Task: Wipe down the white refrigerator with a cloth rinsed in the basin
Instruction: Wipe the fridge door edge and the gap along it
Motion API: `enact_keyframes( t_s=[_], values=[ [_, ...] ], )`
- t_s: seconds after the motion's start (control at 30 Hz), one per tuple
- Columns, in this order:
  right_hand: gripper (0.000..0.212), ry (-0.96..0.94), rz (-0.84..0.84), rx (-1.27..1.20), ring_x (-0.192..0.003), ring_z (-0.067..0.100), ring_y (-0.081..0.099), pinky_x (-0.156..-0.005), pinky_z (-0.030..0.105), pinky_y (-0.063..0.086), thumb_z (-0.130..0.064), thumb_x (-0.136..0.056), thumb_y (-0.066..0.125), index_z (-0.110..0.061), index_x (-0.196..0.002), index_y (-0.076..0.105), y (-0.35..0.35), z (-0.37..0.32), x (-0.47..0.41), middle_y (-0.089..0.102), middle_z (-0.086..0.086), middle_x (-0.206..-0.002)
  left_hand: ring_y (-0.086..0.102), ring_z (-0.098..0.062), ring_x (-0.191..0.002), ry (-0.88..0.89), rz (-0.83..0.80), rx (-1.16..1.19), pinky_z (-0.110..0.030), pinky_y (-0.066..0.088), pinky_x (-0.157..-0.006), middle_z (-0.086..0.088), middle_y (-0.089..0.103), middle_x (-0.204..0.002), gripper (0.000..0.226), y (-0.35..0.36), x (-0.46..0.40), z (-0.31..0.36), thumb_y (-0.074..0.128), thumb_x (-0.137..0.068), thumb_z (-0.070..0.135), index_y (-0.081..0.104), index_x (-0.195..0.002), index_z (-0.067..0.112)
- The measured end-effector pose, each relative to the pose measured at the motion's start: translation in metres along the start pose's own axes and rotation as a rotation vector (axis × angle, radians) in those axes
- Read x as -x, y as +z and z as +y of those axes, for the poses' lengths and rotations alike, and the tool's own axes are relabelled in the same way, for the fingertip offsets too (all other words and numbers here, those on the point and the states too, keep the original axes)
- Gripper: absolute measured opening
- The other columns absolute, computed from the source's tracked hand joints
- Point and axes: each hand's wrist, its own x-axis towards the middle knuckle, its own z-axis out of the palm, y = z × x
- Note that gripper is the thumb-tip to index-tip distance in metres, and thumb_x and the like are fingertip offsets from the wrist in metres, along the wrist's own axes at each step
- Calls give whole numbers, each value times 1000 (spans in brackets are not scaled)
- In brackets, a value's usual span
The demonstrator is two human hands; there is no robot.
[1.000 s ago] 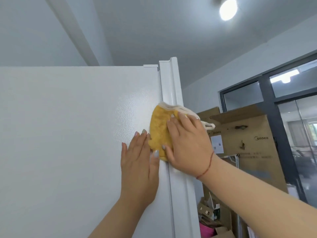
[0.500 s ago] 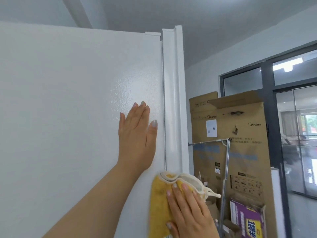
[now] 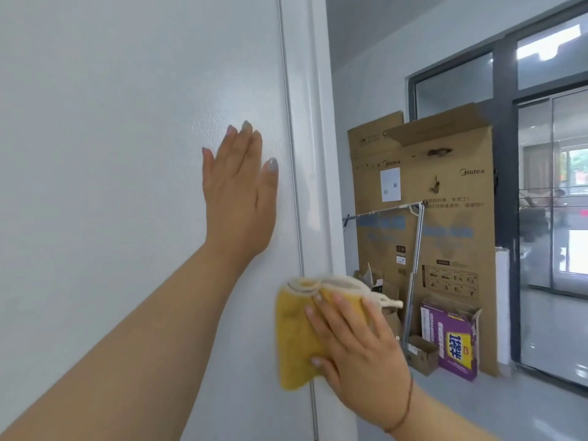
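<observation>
One yellow cloth (image 3: 297,340) lies flat against the white refrigerator (image 3: 127,154), straddling the thin vertical seam (image 3: 294,186) where the broad side panel meets the narrow door edge at its right. The right hand (image 3: 356,348) presses it there; the fingers (image 3: 321,316) lie straight and spread over the fabric, pointing up and left, flattening it rather than clenching it. The cloth's pale hem bunches at its top edge, just above the fingertips. That seam is the long axis that counts: it runs straight up and down, so the next stroke probably follows it. The left hand (image 3: 240,192) rests open, palm flat on the side panel, higher up and just left of the seam, apart from the cloth, seemingly bracing. Farther right stand cardboard boxes (image 3: 445,186) and a purple carton (image 3: 451,342) by a dark-framed window (image 3: 502,90). No basin is in view.
</observation>
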Motion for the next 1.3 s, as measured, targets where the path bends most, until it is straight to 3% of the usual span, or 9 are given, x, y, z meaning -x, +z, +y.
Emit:
enact_keyframes(
  t_s=[0.17,0.3,0.4,0.57,0.8,1.03,1.2,1.3],
  values=[
    [60,85,-1,-76,-145,27,22,-115,57,19,-42,-93,45,-14,-146,39,-17,34,-87,34,7,-153,12,-23,-150,-9,1,-26,-39,-6,-119,-10,24,-160,63,-1,-1,1,13,-101,37,32,-150,4],
    [58,105,41,-46,-143,30,22,-113,58,23,-37,-96,43,-9,-146,37,-2,24,-74,33,11,-153,14,-27,-150,-3,-30,-44,-45,-3,-119,-14,28,-158,59,-3,-6,-2,17,-103,35,36,-147,1],
    [57,98,29,-54,-143,31,21,-112,58,26,-37,-97,40,-8,-146,37,7,6,-40,33,11,-153,28,-34,-143,18,-59,-68,-54,10,-118,-19,44,-145,65,-7,0,-2,14,-99,42,49,-130,-3],
    [56,95,7,-76,-142,30,22,-113,56,24,-36,-96,41,-8,-145,38,18,-28,26,30,11,-154,24,-29,-147,49,-64,-32,-45,3,-119,-13,36,-154,57,-2,64,12,25,-100,34,41,-145,3],
    [54,131,-99,-124,-140,29,27,-108,55,31,-35,-95,44,-7,-142,45,17,-77,104,31,10,-151,30,-27,-143,-4,-137,25,-41,5,-119,-13,43,-149,52,11,145,18,33,-98,26,45,-141,1],
    [63,92,-201,-101,-137,29,31,-102,53,36,-41,-88,50,-7,-141,42,21,-112,173,37,11,-146,39,-25,-137,66,-152,25,-40,13,-121,-15,53,-140,46,21,186,12,35,-99,22,53,-135,-1],
    [63,25,-226,-71,-140,31,25,-106,56,30,-33,-87,57,-6,-141,40,32,-125,209,34,9,-148,44,-29,-132,114,-125,19,-50,21,-119,-17,57,-134,45,29,209,11,36,-97,19,57,-130,-2],
    [69,-133,-355,-56,-143,32,17,-114,60,13,-29,-80,64,-5,-140,41,35,-134,256,30,8,-151,48,-31,-128,118,-84,18,-56,28,-114,-18,60,-129,44,29,218,11,39,-93,15,59,-127,-4]
  ],
)
